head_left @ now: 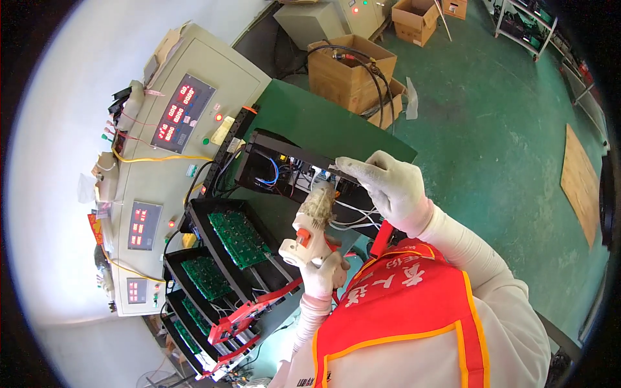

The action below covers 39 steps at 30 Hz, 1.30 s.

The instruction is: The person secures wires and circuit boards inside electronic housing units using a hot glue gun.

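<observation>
My left hand (323,271), in a white glove, grips a white hot-glue gun (303,238) with an orange trigger. Its glue-crusted nozzle points up at the near edge of an open black metal chassis (272,152). Blue and white wires (275,171) show inside the chassis. My right hand (388,187), also gloved, pinches the chassis's upper right rim just beside the nozzle. The chassis rests on a green table top (323,119). I wear a red vest with orange trim (401,310).
A beige test console (213,71) with red digit displays runs along the left. Black trays holding green circuit boards (239,236) and red clamps (239,320) line up below the chassis. Cardboard boxes (349,64), a wooden board (579,181) and a shelf rack (524,26) stand on the green floor.
</observation>
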{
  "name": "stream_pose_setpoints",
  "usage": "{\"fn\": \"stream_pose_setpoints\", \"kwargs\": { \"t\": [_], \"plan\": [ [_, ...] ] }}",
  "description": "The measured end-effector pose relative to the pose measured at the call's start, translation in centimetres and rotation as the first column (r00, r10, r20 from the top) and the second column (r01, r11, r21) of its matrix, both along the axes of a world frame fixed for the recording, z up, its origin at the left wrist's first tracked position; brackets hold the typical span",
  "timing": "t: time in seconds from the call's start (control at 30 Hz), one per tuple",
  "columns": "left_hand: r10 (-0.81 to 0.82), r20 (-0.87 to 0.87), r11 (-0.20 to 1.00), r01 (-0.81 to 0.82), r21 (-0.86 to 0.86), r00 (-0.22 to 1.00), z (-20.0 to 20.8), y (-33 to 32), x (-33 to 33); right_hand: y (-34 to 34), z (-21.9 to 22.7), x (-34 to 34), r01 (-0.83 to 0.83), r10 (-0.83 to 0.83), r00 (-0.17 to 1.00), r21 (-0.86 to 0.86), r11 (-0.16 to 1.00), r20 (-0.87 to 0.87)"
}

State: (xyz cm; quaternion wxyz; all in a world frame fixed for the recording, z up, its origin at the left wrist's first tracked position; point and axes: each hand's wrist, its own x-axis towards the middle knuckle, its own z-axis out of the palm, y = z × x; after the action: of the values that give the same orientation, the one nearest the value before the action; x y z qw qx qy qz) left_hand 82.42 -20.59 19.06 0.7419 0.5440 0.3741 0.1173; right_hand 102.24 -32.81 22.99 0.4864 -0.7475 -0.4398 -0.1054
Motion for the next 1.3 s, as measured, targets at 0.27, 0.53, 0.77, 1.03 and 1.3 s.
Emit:
{"fn": "stream_pose_setpoints", "kwargs": {
  "t": [0.27,0.53,0.77,1.03,1.3],
  "plan": [
    [-0.006,0.026,1.0,0.006,-0.002,1.0,-0.7,0.0,-0.1,0.0,0.0,0.0,-0.012,0.012,1.0,0.013,1.0,-0.008],
    [-0.03,0.032,0.999,0.03,-0.012,0.999,0.7,-0.2,-0.2,-0.1,0.0,0.0,0.0,-0.001,0.999,-0.017,1.0,-0.033],
    [-0.074,-0.016,0.997,0.074,-0.013,0.997,0.3,-0.2,-0.7,0.0,-0.2,0.0,0.002,-0.002,1.0,0.008,1.0,0.0],
    [-0.091,0.031,0.996,0.092,-0.02,0.995,-0.7,0.4,-0.8,-0.1,-0.3,0.0,0.015,-0.015,1.0,-0.013,1.0,-0.002],
    [-0.105,0.004,0.993,0.105,-0.049,0.994,-0.9,0.6,-1.4,0.1,-0.4,0.0,0.003,-0.003,1.0,0.001,1.0,0.007]
  ]
}}
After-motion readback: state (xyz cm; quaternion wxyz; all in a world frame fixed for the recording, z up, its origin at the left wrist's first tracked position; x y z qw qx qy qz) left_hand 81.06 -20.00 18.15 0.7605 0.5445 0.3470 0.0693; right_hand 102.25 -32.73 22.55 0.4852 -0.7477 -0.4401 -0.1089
